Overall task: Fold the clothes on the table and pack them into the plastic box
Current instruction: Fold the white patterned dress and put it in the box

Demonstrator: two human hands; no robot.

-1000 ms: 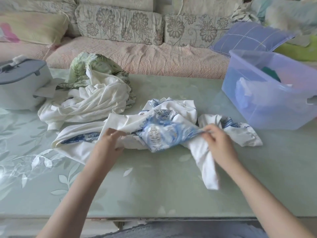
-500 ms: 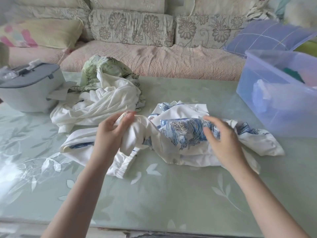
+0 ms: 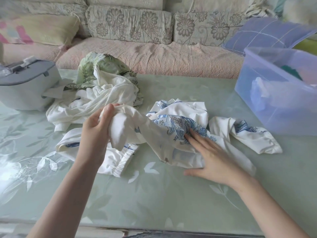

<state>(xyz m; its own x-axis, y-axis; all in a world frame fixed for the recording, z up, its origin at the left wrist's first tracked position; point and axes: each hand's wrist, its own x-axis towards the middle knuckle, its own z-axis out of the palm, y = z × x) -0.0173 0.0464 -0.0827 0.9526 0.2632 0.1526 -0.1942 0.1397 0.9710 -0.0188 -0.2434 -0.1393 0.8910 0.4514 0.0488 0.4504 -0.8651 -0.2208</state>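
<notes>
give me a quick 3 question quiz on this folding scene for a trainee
1. Fill in: the box sits on the ____ side of the table.
2. True or false: the left hand grips a bunch of the garment.
3. The right hand is: A) flat on the garment, fingers straight; B) inside the box; C) curled into an empty fist.

Key: 1 right; 2 true; 3 A.
</notes>
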